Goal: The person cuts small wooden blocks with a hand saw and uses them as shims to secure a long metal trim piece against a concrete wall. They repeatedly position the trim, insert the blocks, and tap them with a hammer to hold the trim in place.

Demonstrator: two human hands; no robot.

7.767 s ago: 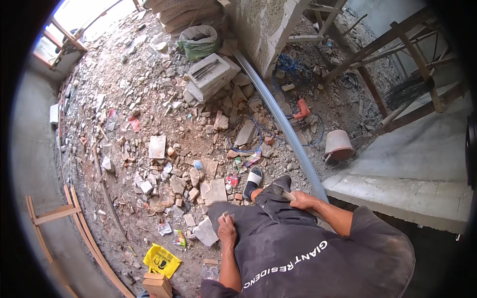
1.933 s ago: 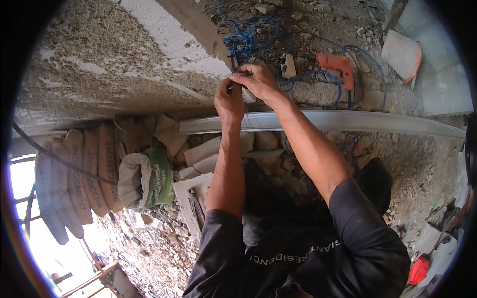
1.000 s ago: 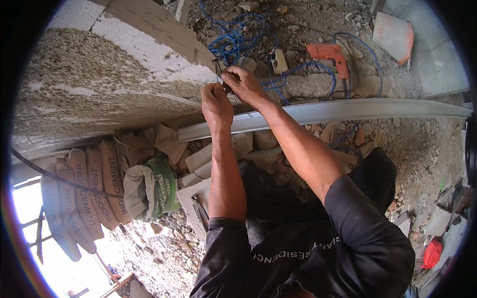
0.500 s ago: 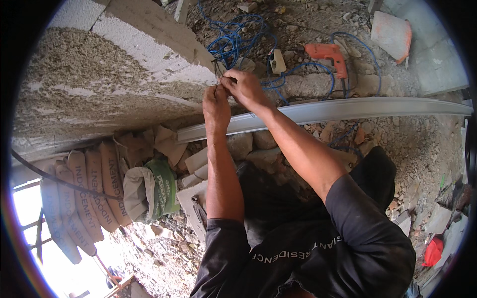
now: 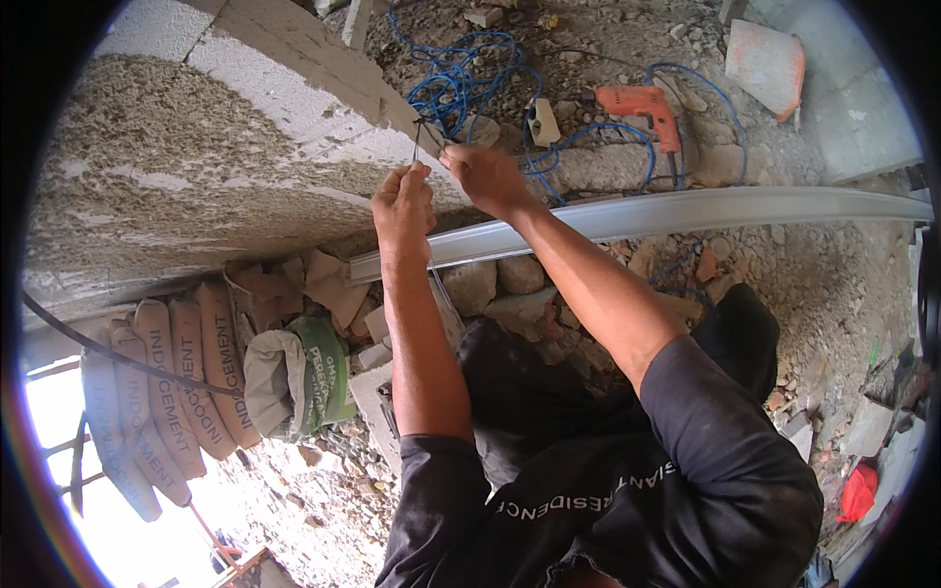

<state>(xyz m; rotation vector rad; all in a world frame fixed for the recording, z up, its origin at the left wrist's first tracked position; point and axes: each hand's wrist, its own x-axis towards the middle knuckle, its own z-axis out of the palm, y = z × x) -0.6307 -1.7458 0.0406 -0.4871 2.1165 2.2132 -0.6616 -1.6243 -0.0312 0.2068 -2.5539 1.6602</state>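
My left hand [image 5: 402, 208] is closed, thumb and fingers pinching a thin string or wire [image 5: 416, 147]. That thin line runs up to a small dark nail-like piece [image 5: 419, 122] at the end of the pale block wall [image 5: 323, 113]. Just right of it, my right hand [image 5: 487, 181] is slightly blurred, its fingertips drawn together near the wall's end. Whatever it may hold is too small to make out. A pale thin strand [image 5: 438, 284] shows below my left wrist. Beneath both forearms passes a long grey metal channel [image 5: 686, 216].
An orange power drill [image 5: 642, 106] lies on rubble beside tangled blue cord [image 5: 461, 83]. A whitish bucket [image 5: 766, 69] is at far right. Stacked brown paper sacks [image 5: 186, 372] and a green-white sack [image 5: 314, 372] stand at left. Broken stones [image 5: 470, 286] lie along the channel.
My left hand has moved left and slightly down, away from my right hand, which stays near the wall's end. A gap has opened between them, showing more of the thin line.
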